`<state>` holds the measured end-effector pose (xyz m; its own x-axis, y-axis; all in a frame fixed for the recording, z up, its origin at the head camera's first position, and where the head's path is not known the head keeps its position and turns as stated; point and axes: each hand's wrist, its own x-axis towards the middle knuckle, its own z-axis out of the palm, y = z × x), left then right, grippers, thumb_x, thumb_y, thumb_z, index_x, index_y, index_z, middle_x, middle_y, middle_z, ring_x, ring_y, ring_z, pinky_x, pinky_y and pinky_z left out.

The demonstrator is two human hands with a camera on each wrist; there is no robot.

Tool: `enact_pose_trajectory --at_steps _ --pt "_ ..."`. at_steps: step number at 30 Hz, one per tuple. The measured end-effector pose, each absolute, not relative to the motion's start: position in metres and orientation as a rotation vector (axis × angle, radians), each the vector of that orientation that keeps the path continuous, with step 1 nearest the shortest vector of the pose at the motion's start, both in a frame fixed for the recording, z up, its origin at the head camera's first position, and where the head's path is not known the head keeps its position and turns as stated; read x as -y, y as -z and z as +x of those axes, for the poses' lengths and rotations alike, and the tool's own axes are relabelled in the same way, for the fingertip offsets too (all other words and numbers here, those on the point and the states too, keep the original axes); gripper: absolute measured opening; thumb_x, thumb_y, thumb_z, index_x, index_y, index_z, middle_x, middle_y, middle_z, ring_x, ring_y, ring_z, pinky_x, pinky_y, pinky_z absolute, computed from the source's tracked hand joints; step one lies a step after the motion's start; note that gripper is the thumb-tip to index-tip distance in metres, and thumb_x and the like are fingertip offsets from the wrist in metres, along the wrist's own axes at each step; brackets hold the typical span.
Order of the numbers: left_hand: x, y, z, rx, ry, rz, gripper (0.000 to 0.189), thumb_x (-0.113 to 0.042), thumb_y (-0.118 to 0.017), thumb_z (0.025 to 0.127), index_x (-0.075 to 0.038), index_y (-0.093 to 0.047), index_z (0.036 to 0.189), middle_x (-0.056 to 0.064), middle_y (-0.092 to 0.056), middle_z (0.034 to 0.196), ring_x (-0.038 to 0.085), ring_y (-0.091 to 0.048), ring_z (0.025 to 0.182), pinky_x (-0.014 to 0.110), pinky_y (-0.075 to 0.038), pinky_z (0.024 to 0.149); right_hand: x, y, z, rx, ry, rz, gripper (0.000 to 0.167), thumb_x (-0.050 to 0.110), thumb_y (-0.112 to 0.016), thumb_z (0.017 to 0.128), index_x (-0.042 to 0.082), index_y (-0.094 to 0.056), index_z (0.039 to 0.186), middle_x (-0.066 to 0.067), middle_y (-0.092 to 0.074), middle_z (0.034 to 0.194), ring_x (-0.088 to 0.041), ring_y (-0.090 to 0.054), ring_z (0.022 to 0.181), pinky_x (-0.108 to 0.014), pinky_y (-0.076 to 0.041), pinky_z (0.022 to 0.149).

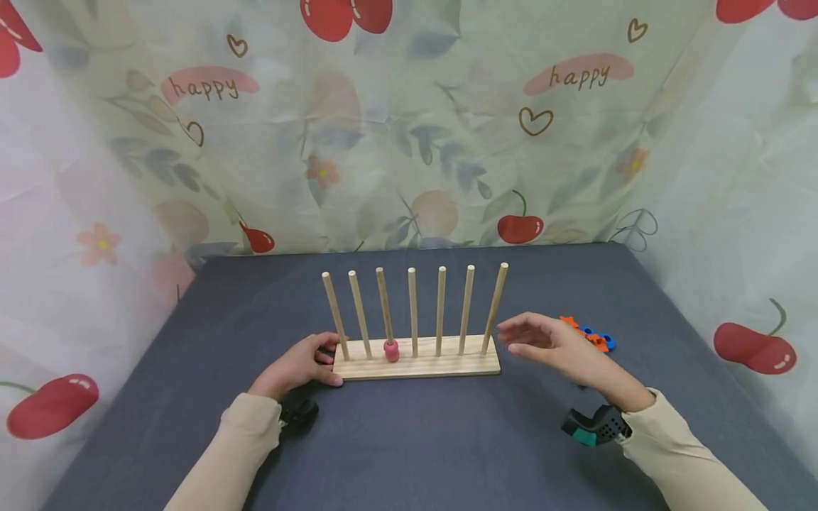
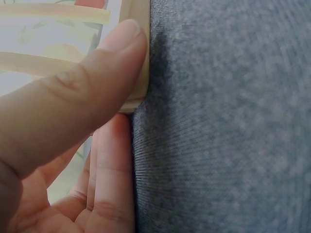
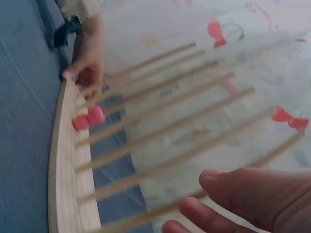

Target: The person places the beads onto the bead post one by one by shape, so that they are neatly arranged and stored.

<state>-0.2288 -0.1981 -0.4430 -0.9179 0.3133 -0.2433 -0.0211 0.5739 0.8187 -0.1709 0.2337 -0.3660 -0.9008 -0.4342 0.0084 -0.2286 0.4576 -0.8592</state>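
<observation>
A pale wooden peg rack [image 1: 418, 367] with several upright round pegs stands on the dark table. At the foot of the third peg from the left sits a pink two-lobed piece [image 1: 391, 351], also visible in the right wrist view [image 3: 90, 119]. My left hand [image 1: 300, 365] grips the rack's left end; the thumb [image 2: 114, 53] lies over the base, with the other fingers [image 2: 112, 165] against its end. Beside the rightmost peg, my right hand [image 1: 556, 348] hovers with loosely extended fingers and nothing between them. In the right wrist view its fingertips overlap that peg.
Orange and blue small pieces [image 1: 591, 333] lie on the table [image 1: 409, 447] beyond my right hand, partly hidden by it. A printed curtain [image 1: 383, 142] encloses the back and both sides. A thin cord [image 1: 635, 228] hangs near the back right corner.
</observation>
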Motion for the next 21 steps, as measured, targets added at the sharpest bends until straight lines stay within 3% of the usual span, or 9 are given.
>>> enact_pose_trajectory --at_steps 5,14,21 --pt "0.198 0.444 -0.229 -2.445 -1.281 0.238 0.073 -0.004 -0.087 0.067 -0.005 -0.055 0.132 0.016 -0.050 0.119 0.025 -0.053 0.099 0.037 -0.047 0.086 -0.254 0.370 -0.181 -2.651 1.387 -0.489 0.040 0.028 -0.064 0.094 0.009 -0.056 0.129 -0.016 -0.062 0.125 -0.025 -0.063 0.110 -0.025 -0.052 0.083" --pt "0.199 0.444 -0.229 -2.442 -1.283 0.253 0.074 -0.003 -0.087 0.067 -0.005 -0.054 0.133 0.015 -0.050 0.120 0.025 -0.052 0.099 0.036 -0.047 0.085 -0.281 0.388 -0.200 -2.683 1.287 -0.323 0.049 0.030 -0.062 0.095 0.002 -0.052 0.134 -0.023 -0.056 0.132 -0.035 -0.058 0.118 -0.039 -0.053 0.088" --pt "0.198 0.444 -0.229 -2.442 -1.278 0.233 0.074 -0.004 -0.087 0.067 -0.006 -0.054 0.134 0.015 -0.050 0.120 0.025 -0.052 0.100 0.036 -0.047 0.085 -0.294 0.404 -0.212 -2.681 1.148 -0.326 0.046 0.017 -0.064 0.094 -0.002 -0.053 0.134 -0.025 -0.055 0.132 -0.040 -0.056 0.118 -0.042 -0.052 0.087"
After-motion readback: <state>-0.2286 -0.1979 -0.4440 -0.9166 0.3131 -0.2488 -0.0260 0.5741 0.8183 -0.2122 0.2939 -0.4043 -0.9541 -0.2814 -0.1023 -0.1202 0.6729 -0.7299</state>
